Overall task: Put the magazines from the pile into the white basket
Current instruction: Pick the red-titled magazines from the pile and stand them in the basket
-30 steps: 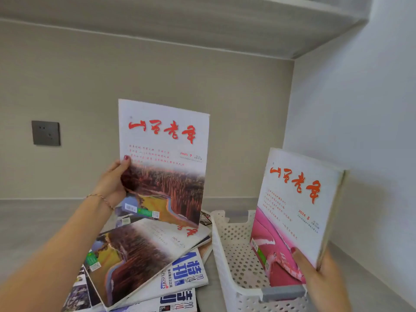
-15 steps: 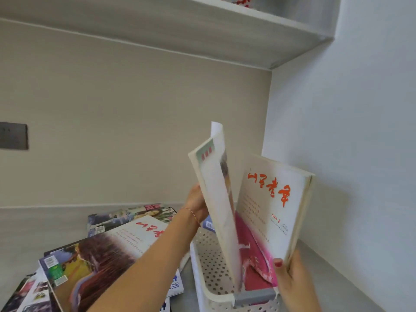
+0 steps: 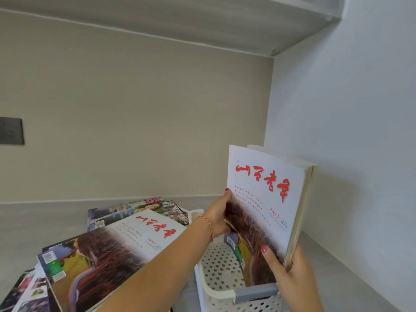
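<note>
A white perforated basket (image 3: pixel 216 269) with a grey handle stands at the lower right of the shelf. Several magazines stand upright in it; the front one (image 3: pixel 263 206) has a white cover with red characters and a brown landscape. My left hand (image 3: pixel 219 216) grips that front magazine's left edge. My right hand (image 3: pixel 286 273) clasps the whole standing bundle from the right, thumb across the front cover. The pile of magazines (image 3: pixel 103 257) lies flat to the left of the basket, topped by a matching red-titled issue.
A white side wall (image 3: pixel 360 154) rises close behind the basket on the right. A beige back wall carries a dark socket plate (image 3: pixel 11 131) at the left. An upper shelf board (image 3: pixel 202 21) hangs overhead.
My left hand carried the landscape magazine from above the pile rightward, turned it and set it upright in front of the pink-covered one. My right hand now clasps both.
</note>
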